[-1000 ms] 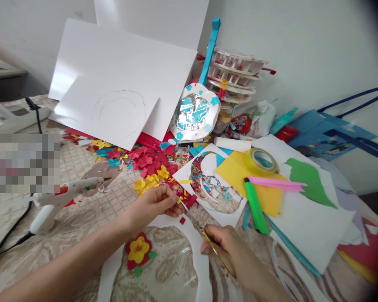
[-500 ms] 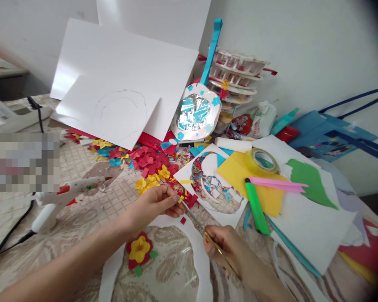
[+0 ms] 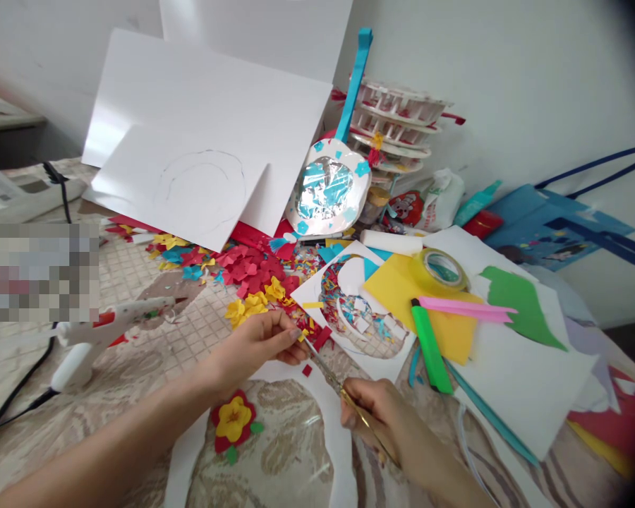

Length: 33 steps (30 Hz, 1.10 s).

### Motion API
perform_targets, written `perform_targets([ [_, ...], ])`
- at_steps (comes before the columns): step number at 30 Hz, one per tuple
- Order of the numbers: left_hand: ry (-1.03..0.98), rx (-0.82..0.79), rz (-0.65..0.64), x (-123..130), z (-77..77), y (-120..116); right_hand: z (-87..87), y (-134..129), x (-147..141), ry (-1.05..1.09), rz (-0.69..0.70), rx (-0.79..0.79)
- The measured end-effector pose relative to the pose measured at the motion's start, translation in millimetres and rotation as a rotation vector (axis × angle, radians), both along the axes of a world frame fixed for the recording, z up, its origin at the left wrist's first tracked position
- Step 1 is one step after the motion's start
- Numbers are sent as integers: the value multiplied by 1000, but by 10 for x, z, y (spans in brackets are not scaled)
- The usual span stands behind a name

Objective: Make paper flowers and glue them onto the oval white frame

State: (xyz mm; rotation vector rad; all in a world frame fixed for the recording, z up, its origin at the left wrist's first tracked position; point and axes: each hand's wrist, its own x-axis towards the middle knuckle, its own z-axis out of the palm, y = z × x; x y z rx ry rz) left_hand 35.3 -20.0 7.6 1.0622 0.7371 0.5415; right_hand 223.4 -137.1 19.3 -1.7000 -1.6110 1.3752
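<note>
Nearest, a white paper ring [image 3: 343, 437] lies on the patterned tablecloth [image 3: 137, 490], with 1 red-and-yellow paper flower [image 3: 233, 419] and 2 green paper leaves [image 3: 257, 427] inside its opening. Above the ring's right side, the right hand [image 3: 375, 418] grips the gold handles of the scissors [image 3: 355, 406], whose blades point at the left hand [image 3: 269, 340]; that hand pinches a small yellow paper scrap [image 3: 301, 338] at the blade tips, and contact is too small to tell. Under the blades sits 1 red paper square [image 3: 307, 370]. Farther out, a glue gun [image 3: 79, 347] lies to the left, a green highlighter [image 3: 431, 349] to the right, and yellow paper flowers [image 3: 246, 309] and red paper flowers [image 3: 251, 271] are heaped between. Past them, a tape roll [image 3: 423, 275] rests on yellow paper [image 3: 391, 286]; at the back, white boards [image 3: 216, 99] lean beside a round blue-handled piece [image 3: 358, 180] and a tiered stand [image 3: 396, 127].
</note>
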Motion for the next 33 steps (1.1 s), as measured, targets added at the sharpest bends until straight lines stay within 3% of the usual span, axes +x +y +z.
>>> perform_targets([
  [22, 16, 12, -19, -7, -3, -2, -33, 3, 5, -34, 21, 34],
  [33, 4, 2, -27, -14, -13, 12, 15, 1, -6, -39, 7, -26],
])
